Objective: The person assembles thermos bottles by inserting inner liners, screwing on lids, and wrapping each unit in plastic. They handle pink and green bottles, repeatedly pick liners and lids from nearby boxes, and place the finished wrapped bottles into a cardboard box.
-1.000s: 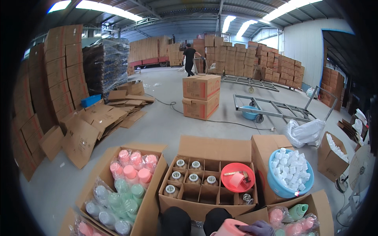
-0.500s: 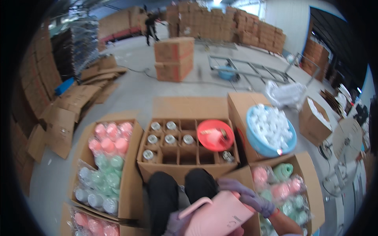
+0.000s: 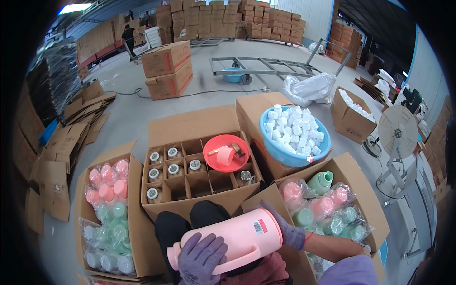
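A pink thermos jug [image 3: 237,232] lies tilted across my lap, its narrower end at lower left and its wide base at upper right. A small label shows near the base, and its handle runs along the near side. My left hand [image 3: 202,259], in a purple-grey work glove, wraps over the narrow end. My gloved right hand [image 3: 286,228] closes round the base, its fingers partly hidden. Before my knees stands a divided carton [image 3: 204,202] with several silver-topped flasks in its cells. A red bowl [image 3: 218,166] with a pink cup and tools rests on it.
A blue basin [image 3: 270,154] of white caps sits on a carton behind the right-hand box. Open cartons of bagged pink, green and white jugs stand left [image 3: 137,213] and right [image 3: 365,190]. A fan [image 3: 398,133], a metal trolley [image 3: 266,66] and stacked boxes [image 3: 166,71] are beyond.
The jug has been turned, bringing its handle to the near side and the label into view. My left hand has come over its narrow end, my right onto its base. The view has shifted.
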A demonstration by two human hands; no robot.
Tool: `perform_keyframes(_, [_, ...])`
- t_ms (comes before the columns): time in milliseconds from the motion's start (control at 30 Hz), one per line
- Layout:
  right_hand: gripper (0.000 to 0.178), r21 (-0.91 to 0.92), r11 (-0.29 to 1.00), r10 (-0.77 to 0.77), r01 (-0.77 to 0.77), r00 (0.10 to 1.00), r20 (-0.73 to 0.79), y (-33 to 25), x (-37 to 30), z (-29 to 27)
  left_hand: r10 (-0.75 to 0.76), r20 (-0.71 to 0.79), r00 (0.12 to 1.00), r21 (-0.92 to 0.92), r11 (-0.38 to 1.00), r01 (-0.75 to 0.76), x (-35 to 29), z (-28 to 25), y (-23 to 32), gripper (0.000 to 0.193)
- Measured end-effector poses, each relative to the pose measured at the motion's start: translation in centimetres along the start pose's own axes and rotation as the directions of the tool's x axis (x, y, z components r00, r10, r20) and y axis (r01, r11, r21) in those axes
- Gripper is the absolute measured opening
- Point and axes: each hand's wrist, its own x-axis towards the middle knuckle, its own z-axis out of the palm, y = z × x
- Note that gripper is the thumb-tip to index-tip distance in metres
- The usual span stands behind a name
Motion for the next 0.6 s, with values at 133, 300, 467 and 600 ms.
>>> perform_keyframes(133, [0.064,-0.639,0.683,-0.374,0.354,0.921,0.110,-1.4,-0.8,3.4,-0.694,0.247,0.676,-0.601,0.438,0.669,-1.7,-0.4,-1.5,0.029])
perform_keyframes(300, [0.060,-0.775,0.306,-0.487,0.552,0.791,0.371,-1.9,-0.7,2.3,-0.369,-0.085,0.926,-0.270,0.903,0.335,-0.7,1.2,-1.9,0.022])
perform_keyframes(467, [0.050,-0.683,0.581,-0.466,0.443,0.869,0.168,-0.8,-0.5,3.5,-0.235,-0.015,0.972,-0.168,0.959,0.230,1.5,-1.4,-5.7,0.019])
perform_keyframes(600, [0.048,-0.687,0.589,-0.495,0.426,0.862,0.111,-4.8,2.3,4.6,-0.778,0.101,0.620,-0.518,0.491,0.701,-2.8,-5.0,-9.7,0.024])
